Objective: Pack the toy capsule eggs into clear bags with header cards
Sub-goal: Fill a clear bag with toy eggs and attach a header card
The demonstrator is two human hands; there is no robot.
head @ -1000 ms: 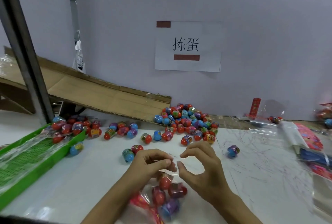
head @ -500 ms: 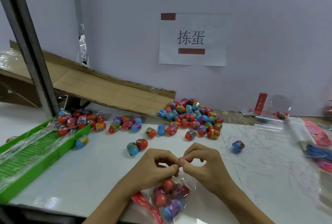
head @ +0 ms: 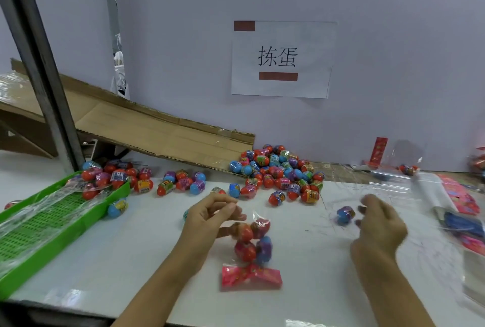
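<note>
While bag rests: left hand fingers pinch the bag top.
Right hand: fingers loosely curled, empty.
Egg: just left of right fingertips, on desk; right hand nearer.

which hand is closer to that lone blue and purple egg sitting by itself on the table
Right. The right hand is just beside the lone egg, fingers almost at it though blurred. The left hand is well off to the egg's left, at the filled bag.
</note>
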